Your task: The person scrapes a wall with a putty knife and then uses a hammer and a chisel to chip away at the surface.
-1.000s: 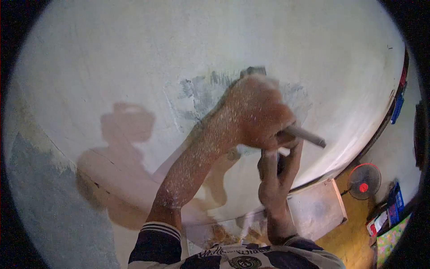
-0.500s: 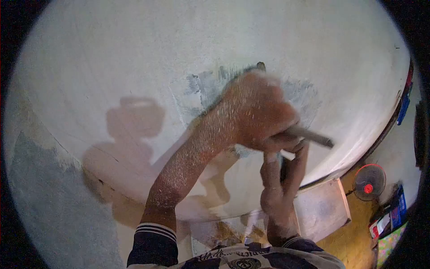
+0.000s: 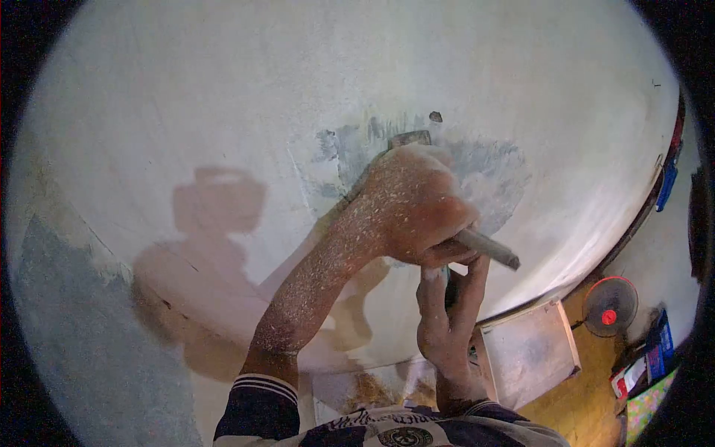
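My left hand, dusted with white powder, is closed around the grey handle of what looks like a hammer. The handle's end sticks out toward the lower right. A dark blocky head shows just above my knuckles. Below it, my right hand is raised with its fingers bent around something dark and slim, mostly hidden behind my left fist. Both hands are in front of a rough grey patch on the pale wall. A small dark hole or chip marks the wall above.
Bare grey plaster covers the lower left of the wall. At the lower right are a pale board or box, a red-rimmed fan and a blue package. Shadows fall on the wall at left.
My left hand has moved slightly left and down with the tool, and its blocky head now shows. My right hand has shifted a little left. The view has moved slightly.
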